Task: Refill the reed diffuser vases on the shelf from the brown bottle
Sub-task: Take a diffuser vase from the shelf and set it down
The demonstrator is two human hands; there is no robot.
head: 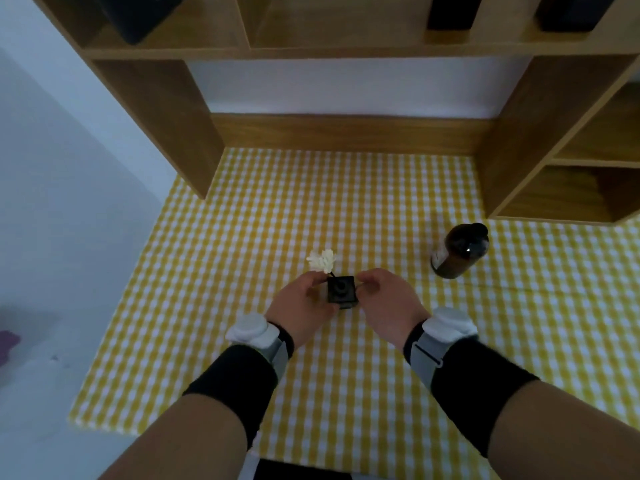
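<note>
Head view: we hold the black vase (342, 293) between our left hand (300, 306) and right hand (389, 301), with the fingers curled against its two sides. It looks light, stiff and probably breakable, so its flat sides are the best hold, clear of the white flower reed (322, 260). The brown bottle (459, 252) stands well apart, to the right of the vase.
</note>
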